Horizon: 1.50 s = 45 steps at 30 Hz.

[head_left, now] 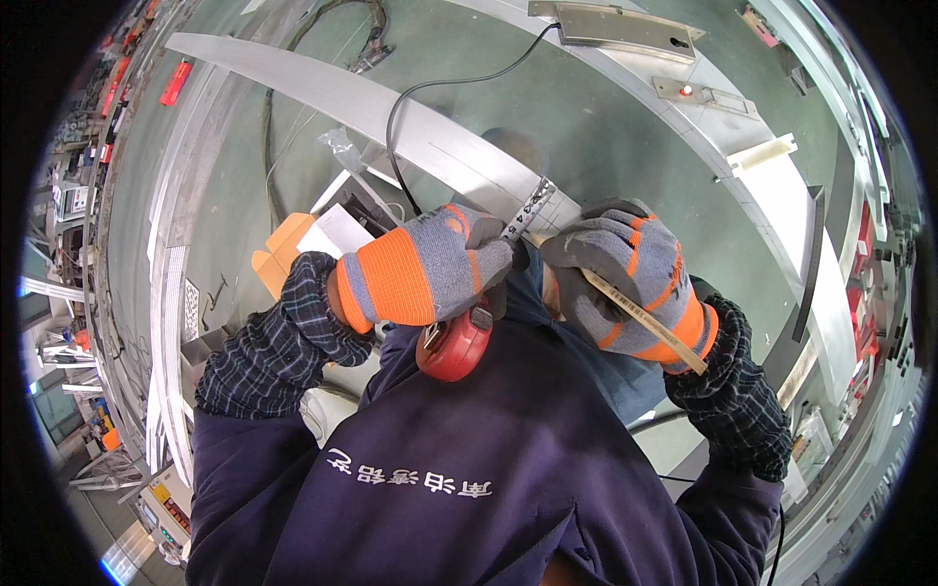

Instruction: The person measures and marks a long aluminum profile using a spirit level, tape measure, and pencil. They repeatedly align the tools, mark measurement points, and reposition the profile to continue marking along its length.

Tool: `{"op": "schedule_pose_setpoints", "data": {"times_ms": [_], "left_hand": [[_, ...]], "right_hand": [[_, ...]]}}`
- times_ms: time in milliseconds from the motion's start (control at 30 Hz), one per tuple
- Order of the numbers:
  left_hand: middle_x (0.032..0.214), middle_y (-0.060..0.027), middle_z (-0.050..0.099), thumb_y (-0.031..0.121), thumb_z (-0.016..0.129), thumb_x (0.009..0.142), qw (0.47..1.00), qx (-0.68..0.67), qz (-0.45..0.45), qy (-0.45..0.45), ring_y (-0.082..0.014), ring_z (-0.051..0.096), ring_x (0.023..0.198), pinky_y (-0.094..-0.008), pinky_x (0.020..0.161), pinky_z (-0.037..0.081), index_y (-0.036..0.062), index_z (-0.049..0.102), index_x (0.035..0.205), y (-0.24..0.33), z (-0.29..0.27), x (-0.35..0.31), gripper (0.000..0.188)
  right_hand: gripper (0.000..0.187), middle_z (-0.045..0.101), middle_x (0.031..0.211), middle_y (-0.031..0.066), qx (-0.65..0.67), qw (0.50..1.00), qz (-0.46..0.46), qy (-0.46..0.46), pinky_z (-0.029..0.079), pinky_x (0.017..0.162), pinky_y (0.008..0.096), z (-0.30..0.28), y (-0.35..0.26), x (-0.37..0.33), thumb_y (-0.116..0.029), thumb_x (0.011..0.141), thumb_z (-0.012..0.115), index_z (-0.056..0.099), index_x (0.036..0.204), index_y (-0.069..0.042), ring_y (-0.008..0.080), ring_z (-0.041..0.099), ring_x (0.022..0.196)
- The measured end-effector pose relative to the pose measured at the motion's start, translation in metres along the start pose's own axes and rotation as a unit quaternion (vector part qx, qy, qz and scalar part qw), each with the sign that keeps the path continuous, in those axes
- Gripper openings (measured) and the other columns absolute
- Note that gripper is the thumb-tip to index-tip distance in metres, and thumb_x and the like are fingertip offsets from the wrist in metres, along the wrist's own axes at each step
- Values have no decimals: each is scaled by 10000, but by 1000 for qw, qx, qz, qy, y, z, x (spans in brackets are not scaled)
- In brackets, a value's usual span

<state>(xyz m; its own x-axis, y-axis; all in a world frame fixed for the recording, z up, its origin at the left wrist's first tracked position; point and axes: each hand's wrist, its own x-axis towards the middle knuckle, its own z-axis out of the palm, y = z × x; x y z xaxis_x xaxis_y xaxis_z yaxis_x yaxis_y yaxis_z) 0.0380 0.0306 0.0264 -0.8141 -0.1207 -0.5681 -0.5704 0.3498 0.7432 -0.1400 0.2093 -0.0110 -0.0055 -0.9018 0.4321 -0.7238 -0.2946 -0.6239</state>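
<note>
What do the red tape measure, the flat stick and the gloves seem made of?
Tape measure: probably a smooth plastic case, going by its even red colour. Flat stick: likely matte wood, given its pale tan surface. Gloves: seemingly knitted fabric, from the fine texture; their dark, matte areas may be a rubbery coating.

Touching the tape (pixel 452 351), at its far side: the left hand (pixel 425 264). Beyond and right of the tape: its blade (pixel 528 207). Right of the tape: the right hand (pixel 625 256), with a strip (pixel 642 319) in it. Farther beyond the tape: a beam (pixel 342 90), crossed by a cable (pixel 393 115). Left of the tape and beyond: a box (pixel 286 242). Far beyond and right of the tape: a second beam (pixel 725 137) under a bracket (pixel 625 29).
</note>
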Motion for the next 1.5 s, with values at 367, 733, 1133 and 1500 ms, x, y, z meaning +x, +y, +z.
{"op": "schedule_pose_setpoints", "data": {"times_ms": [367,733,1133,1500], "left_hand": [[1068,-236,701,193,584,1014,995,65,74,34,-385,705,930,-435,786,583,-4,678,1140,-13,6,-1,252],[1081,-208,700,198,569,1025,998,57,32,-15,-347,715,934,-416,789,586,9,681,1128,-3,-2,1,243],[1084,-219,710,215,548,1042,998,44,41,-3,-339,711,935,-407,805,584,2,688,1102,-6,1,0,261],[878,-201,718,274,551,1045,1000,-14,6,2,-318,714,788,-412,731,571,-30,697,1058,-7,1,1,338]], "right_hand": [[314,734,995,71,19,1000,12,5,552,878,411,-4,-2,0,-80,754,780,723,1060,-121,303,713,907],[321,727,982,61,13,1000,18,8,551,880,406,-2,-2,0,-87,752,775,719,1065,-130,300,712,905],[343,706,983,69,12,1000,16,7,541,885,407,0,2,-3,-99,742,768,713,1079,-132,300,697,922],[330,707,955,76,34,999,35,6,550,875,406,0,0,-2,-99,746,766,713,1071,-127,310,699,893]]}}
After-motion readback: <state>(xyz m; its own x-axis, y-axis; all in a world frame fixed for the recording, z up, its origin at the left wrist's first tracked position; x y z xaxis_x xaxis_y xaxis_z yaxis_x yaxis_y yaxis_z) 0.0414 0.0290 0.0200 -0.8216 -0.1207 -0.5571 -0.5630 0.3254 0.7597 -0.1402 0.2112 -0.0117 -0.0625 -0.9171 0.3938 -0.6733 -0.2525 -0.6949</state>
